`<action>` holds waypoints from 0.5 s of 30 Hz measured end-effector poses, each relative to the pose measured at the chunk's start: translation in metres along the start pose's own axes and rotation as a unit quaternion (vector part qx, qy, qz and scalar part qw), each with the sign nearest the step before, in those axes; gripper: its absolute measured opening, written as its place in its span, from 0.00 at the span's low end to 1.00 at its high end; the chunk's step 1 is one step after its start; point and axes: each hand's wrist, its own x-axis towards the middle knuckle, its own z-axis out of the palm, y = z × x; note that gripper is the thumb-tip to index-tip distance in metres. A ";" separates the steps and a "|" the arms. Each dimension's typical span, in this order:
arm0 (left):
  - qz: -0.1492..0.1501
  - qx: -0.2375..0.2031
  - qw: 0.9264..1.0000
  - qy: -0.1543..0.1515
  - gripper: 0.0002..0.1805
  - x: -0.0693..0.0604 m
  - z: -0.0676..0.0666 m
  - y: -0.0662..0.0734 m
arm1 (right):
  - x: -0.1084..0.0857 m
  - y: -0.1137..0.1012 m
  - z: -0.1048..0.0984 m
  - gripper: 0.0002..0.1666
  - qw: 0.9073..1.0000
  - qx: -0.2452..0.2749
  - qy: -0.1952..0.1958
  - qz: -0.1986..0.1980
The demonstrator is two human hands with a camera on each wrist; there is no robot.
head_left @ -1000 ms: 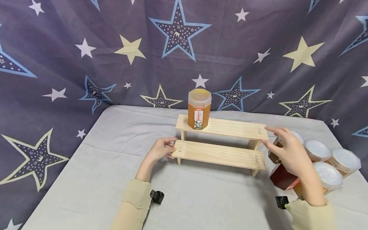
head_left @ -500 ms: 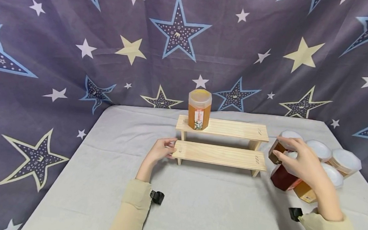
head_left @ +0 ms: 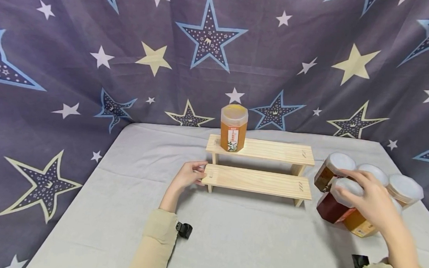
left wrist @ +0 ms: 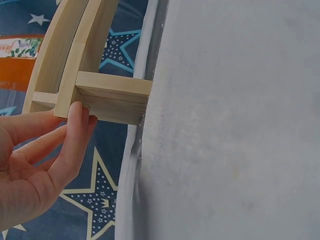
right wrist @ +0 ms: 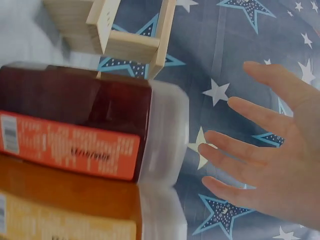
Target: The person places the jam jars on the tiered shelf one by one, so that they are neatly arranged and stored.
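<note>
At the left end of a two-tier wooden shelf (head_left: 256,181), my left hand (head_left: 187,175) holds the edge of the lower board, with fingertips (left wrist: 75,112) against its corner in the left wrist view. On the upper board's left side stands a hexagonal jar of amber honey (head_left: 233,131) with a clear lid. My right hand (head_left: 377,203) is over the jar cluster at the right, its fingers spread above the white lid of a dark red jar (head_left: 332,208). The right wrist view shows a gap between those fingers and the lid (right wrist: 165,135).
Around the dark red jar stand a dark brown jar (head_left: 324,177), an amber jar (head_left: 360,223) and further lidded jars (head_left: 405,189). A pale cloth (head_left: 251,239) covers the table. Behind it hangs a star-patterned curtain (head_left: 289,72).
My right hand has moved from the upper board's right end, rightward and toward the front, to above the dark red jar. My left hand stays at the lower board.
</note>
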 end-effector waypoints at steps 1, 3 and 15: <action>-0.002 -0.002 1.000 -0.001 0.24 0.000 0.000 0.000 | -0.001 0.001 -0.001 0.25 1.000 -0.004 0.000 0.004; -0.005 -0.007 1.000 -0.004 0.24 0.001 -0.001 -0.001 | -0.003 0.004 -0.003 0.26 1.000 -0.012 0.003 0.009; -0.007 -0.016 1.000 -0.010 0.24 0.002 -0.001 -0.001 | -0.019 0.027 -0.014 0.31 0.999 0.006 0.006 0.034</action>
